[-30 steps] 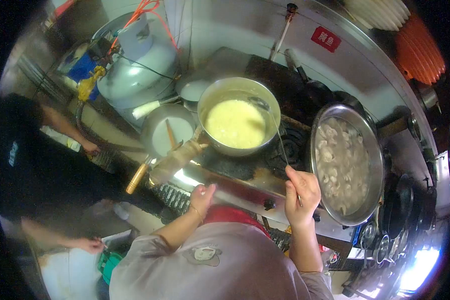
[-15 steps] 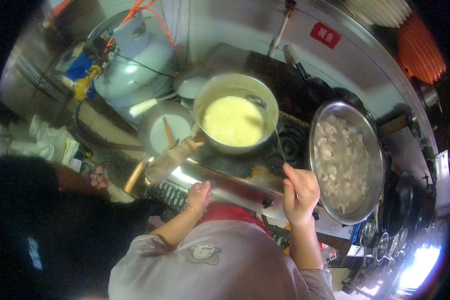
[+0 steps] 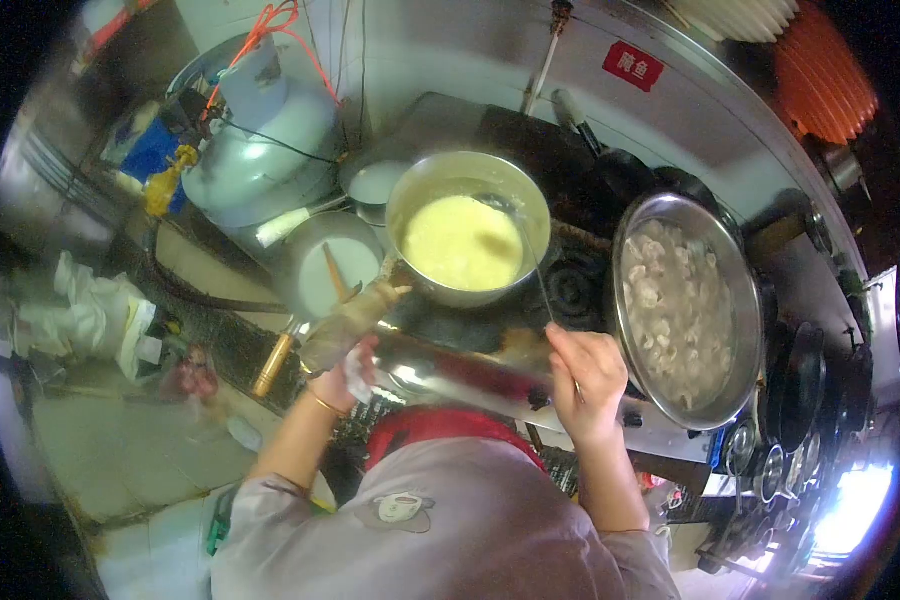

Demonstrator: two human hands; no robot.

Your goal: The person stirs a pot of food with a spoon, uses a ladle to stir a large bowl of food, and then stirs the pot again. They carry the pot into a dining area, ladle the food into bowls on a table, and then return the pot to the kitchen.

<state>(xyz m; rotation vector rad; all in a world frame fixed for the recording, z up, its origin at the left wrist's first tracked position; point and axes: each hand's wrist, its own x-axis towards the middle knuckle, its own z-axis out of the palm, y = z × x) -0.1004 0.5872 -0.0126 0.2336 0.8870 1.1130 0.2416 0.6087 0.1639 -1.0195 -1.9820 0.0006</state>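
Note:
My right hand (image 3: 587, 375) is closed around the thin metal handle of a ladle (image 3: 542, 290). The ladle's bowl is partly sunk in pale yellow, frothy liquid (image 3: 460, 245) inside a deep metal pot (image 3: 402, 205). From the pot's lower left side sticks out a long handle wrapped in brownish cloth (image 3: 342, 328). Beside the end of that handle is my left hand (image 3: 342, 385), with a whitish patch along it that I cannot make out. Its fingers are blurred and partly hidden, so its grip does not show.
A large steel basin (image 3: 675, 320) of pale pieces in cloudy liquid stands at right. Left of the pot are a pan of milky liquid (image 3: 322, 285), a smaller pan (image 3: 375, 185) and a wooden handle (image 3: 273, 365). A gas cylinder (image 3: 260, 150) stands behind; a burner (image 3: 575, 285) lies between pot and basin.
My left hand has moved left, from in front of my waist to the wrapped pot handle. The dark shape at lower left is gone, uncovering floor. My right hand still holds the ladle.

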